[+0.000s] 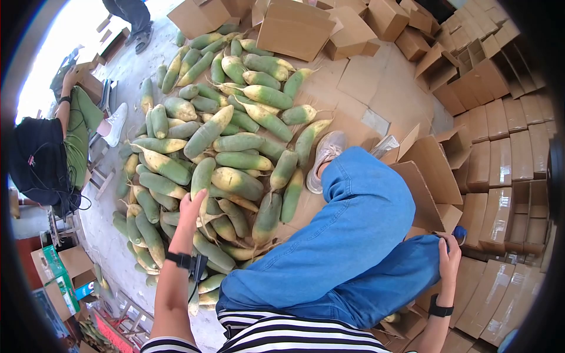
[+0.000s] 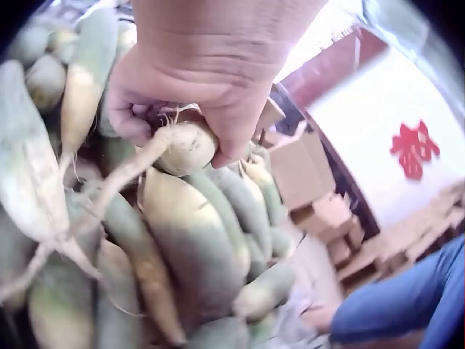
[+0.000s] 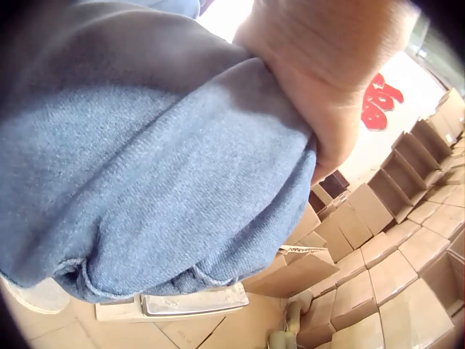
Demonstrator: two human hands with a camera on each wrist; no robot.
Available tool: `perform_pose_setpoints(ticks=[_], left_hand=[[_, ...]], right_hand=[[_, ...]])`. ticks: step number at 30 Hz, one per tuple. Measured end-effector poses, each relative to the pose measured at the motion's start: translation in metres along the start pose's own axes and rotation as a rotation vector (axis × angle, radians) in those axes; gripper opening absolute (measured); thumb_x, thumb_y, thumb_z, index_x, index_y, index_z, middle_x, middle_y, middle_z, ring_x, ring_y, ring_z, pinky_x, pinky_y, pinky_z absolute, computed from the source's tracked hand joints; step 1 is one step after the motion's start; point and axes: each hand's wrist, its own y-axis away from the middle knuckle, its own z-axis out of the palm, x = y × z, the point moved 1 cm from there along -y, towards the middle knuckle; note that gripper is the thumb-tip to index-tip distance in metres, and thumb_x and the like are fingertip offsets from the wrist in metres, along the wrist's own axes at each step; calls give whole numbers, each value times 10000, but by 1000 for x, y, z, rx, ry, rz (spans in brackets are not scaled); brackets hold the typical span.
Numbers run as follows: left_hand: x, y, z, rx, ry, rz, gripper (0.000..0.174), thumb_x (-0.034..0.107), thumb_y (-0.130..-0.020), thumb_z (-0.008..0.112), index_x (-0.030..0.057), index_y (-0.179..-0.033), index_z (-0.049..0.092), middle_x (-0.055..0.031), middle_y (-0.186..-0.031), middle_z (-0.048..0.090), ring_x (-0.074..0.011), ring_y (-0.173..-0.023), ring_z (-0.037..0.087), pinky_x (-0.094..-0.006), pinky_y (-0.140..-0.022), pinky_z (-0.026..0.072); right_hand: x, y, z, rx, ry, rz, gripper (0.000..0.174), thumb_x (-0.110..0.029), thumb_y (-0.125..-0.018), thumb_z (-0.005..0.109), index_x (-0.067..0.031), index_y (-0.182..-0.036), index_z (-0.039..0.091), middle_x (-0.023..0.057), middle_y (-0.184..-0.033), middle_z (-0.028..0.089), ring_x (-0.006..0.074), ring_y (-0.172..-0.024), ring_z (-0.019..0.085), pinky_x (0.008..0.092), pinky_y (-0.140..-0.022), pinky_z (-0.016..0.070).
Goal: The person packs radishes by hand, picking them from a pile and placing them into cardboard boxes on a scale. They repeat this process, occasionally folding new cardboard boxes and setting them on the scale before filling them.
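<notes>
My left hand grips the root end of a green and white radish over a large heap of similar radishes. In the left wrist view the fingers of this hand curl round the radish's pale tip, from which a long thin root hangs. On the knee of the blue jeans rests my right hand. The right wrist view has this hand lying against the denim, its fingers mostly hidden behind the cloth.
Open cardboard boxes stand beyond the heap, and an open box is beside my leg. Stacked cartons line the right side. A person with a black backpack sits at the left; another person's leg shows at the top left.
</notes>
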Motion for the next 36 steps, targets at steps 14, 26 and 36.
perform_pose_setpoints(ticks=[14,26,36], left_hand=[[135,138,45,-559,208,316,569,309,-795,749,-32,-1209,556,-69,-1078,621,-131,-973,570,-258,-861,456],[270,246,165,-1195,-34,422,607,440,-837,745,-43,-1153,555,-76,-936,602,-112,-852,588,-273,-749,490],[220,246,177,-466,-703,1626,529,414,-708,742,149,-1157,653,-113,-1378,500,-322,-1291,423,-602,-1074,277]], right_hand=[[-79,-1,-2,219,230,-323,332,-1,-842,647,-24,-1172,615,181,-1263,580,355,-1154,574,397,-970,470],[-217,-33,-17,363,373,-1018,499,-109,-787,658,-138,-1271,542,117,-1259,577,306,-1154,562,442,-983,455],[-29,-165,-7,-218,-109,-347,640,-93,-740,802,-50,-1294,484,125,-1175,600,223,-1098,583,339,-965,456]])
